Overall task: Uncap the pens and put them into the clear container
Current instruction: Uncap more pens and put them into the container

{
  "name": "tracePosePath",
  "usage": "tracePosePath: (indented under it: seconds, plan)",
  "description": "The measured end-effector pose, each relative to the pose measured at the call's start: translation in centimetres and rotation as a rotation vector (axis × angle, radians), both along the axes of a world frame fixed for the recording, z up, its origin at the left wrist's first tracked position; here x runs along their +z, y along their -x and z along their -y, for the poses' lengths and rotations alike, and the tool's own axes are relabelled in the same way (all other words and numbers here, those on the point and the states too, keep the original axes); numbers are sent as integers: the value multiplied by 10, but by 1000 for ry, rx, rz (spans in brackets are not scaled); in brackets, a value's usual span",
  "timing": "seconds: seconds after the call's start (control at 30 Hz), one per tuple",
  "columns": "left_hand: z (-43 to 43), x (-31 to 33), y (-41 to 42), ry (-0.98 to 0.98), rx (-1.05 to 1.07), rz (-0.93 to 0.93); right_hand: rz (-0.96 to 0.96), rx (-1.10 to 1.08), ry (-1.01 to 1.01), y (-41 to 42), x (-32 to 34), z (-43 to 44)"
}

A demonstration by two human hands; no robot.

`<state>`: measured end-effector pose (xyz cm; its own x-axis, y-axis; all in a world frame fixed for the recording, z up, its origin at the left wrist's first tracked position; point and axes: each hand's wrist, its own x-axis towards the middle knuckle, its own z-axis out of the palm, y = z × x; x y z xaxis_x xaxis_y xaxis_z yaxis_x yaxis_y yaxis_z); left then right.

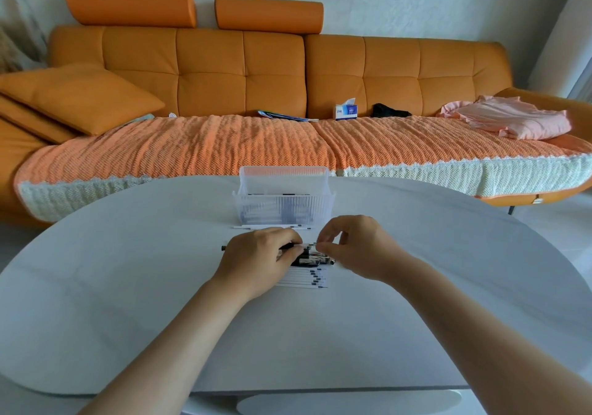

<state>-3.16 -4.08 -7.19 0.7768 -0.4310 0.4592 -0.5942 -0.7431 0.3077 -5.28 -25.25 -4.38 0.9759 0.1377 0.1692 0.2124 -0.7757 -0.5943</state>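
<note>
Over the white oval tabletop (128, 286), the left hand (256, 261) has its grip curled round a slim black pen (286, 246), and the right hand (355, 245) pinches that pen's right end. A row of white pens (307, 278) lies beneath them. The ribbed clear plastic container (283, 209) stands just beyond, with pens inside.

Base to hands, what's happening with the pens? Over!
Left hand grips a black pen; right hand pinches its other end. Clear container partly filled; row of pens waiting on the table. Nothing blocks the container.
</note>
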Motion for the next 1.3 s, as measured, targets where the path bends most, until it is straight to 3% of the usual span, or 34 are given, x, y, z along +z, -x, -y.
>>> tracePosePath:
  seconds: [0.57,0.77,0.97,1.13,1.2,1.3]
  plan:
    - [21,1,4,24,-81,79,-3,50,96,7,1,4]
    - [31,3,5,-4,-63,178,-172,12,-160,10,4,5]
    - [41,5,8,0,-68,285,-368,7,-555,11,6,7]
    - [50,5,7,133,1,-55,-146,-12,-190,12,1,11]
    - [50,4,6,105,-32,3,-183,-12,-246,11,2,13]
    - [49,6,5,-2,-80,235,-305,-7,-447,10,4,14]
